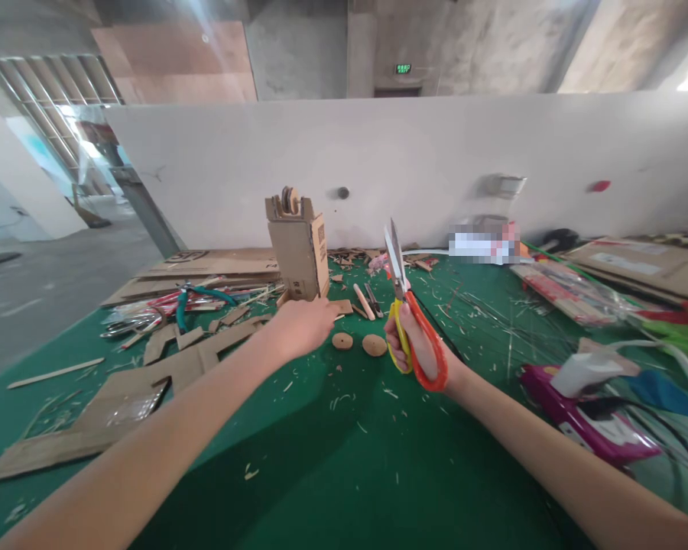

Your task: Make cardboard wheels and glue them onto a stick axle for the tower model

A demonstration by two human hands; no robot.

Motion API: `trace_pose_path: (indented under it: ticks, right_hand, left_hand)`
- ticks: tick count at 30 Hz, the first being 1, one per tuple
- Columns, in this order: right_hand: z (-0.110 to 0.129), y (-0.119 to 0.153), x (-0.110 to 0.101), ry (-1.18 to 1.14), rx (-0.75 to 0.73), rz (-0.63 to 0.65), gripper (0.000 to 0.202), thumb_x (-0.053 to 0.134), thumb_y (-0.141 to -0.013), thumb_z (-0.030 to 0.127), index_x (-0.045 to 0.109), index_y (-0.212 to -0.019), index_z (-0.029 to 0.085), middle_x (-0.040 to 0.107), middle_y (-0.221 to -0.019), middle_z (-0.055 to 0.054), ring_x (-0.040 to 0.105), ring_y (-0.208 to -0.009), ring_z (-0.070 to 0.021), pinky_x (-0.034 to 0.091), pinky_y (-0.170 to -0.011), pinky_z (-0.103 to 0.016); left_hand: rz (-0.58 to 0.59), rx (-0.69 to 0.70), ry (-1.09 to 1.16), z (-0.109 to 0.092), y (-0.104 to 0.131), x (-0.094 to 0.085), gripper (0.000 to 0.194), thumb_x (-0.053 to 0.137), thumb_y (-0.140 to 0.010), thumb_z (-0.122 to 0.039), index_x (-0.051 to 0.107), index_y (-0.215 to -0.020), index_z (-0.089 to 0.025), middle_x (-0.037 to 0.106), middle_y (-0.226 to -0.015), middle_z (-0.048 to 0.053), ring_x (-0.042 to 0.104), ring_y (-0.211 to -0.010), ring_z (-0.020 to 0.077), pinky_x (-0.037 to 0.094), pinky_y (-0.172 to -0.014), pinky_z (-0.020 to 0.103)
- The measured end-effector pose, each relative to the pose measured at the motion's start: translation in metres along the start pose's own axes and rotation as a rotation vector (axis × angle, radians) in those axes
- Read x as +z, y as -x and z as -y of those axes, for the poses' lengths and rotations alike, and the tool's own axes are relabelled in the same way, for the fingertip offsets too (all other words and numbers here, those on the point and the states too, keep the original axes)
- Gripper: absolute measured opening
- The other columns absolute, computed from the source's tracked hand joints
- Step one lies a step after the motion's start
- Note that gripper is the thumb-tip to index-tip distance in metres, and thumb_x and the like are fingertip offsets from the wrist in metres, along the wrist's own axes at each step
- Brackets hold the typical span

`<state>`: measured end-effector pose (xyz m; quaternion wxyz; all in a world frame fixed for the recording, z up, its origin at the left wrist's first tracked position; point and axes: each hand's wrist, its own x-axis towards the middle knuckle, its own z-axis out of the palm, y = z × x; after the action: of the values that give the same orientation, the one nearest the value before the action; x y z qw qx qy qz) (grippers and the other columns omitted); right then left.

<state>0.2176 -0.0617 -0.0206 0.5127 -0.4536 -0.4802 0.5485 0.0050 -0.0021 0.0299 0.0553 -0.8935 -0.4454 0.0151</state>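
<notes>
My right hand (400, 347) grips a pair of scissors (425, 347) with one orange and one yellow handle; the blades point up and stand slightly apart. My left hand (308, 325) reaches to the foot of a tall cardboard tower (298, 256) that carries a small wheel (290, 200) on top. The left fingers are bent down, and what they hold, if anything, is hidden. Just right of them lies a small cardboard piece (342, 306). Two cardboard discs (342, 341) rest on the green table between my hands. Behind them are a pink-handled tool (364, 302) and a utility knife (372, 299).
Cardboard scraps (115, 397), sticks and teal-handled pliers (182, 305) lie on the left. A magenta power strip (573, 420) with plugs and cables sits at the right. Packaged items (573, 290) lie behind it. A white partition (378, 168) borders the table's far side.
</notes>
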Motion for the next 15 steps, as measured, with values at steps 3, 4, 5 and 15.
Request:
trace_pose_path:
  ticks: [3, 4, 5, 15]
  right_hand:
    - [0.004, -0.002, 0.001, 0.084, 0.027, -0.109, 0.060, 0.050, -0.074, 0.079, 0.050, -0.078, 0.019, 0.058, -0.068, -0.001, 0.055, -0.049, -0.0103, 0.039, -0.033, -0.018]
    - [0.005, -0.003, 0.001, 0.111, 0.063, -0.156, 0.057, 0.051, -0.075, 0.077, 0.050, -0.079, 0.020, 0.060, -0.072, -0.003, 0.059, -0.053, -0.0130, 0.042, -0.033, -0.019]
    - [0.006, -0.005, 0.001, 0.136, 0.103, -0.198, 0.054, 0.053, -0.076, 0.074, 0.050, -0.080, 0.020, 0.062, -0.075, -0.004, 0.062, -0.056, -0.0152, 0.045, -0.033, -0.021]
    - [-0.010, -0.017, -0.010, 0.336, 0.087, -0.215, 0.026, 0.071, -0.074, 0.038, 0.050, -0.073, 0.022, 0.062, -0.067, -0.003, 0.060, -0.051, -0.0158, 0.049, -0.034, -0.026]
  left_hand:
    - [0.000, -0.059, -0.045, -0.017, -0.032, 0.017, 0.030, 0.037, -0.092, -0.024, 0.056, -0.114, -0.017, 0.063, -0.108, 0.016, 0.066, -0.087, 0.0268, 0.050, -0.070, 0.036]
    - [0.001, -0.070, -0.046, -0.018, -0.041, 0.020, 0.029, 0.040, -0.091, -0.024, 0.055, -0.114, -0.015, 0.061, -0.111, 0.018, 0.065, -0.090, 0.0289, 0.050, -0.072, 0.038]
    - [0.015, -0.077, -0.040, -0.016, -0.050, 0.021, 0.029, 0.043, -0.090, -0.024, 0.055, -0.114, -0.014, 0.061, -0.112, 0.020, 0.065, -0.093, 0.0306, 0.051, -0.072, 0.040]
    - [0.004, -0.036, 0.150, -0.004, -0.060, 0.007, 0.037, 0.046, -0.085, -0.032, 0.052, -0.119, -0.018, 0.065, -0.113, 0.015, 0.064, -0.094, 0.0256, 0.049, -0.071, 0.031]
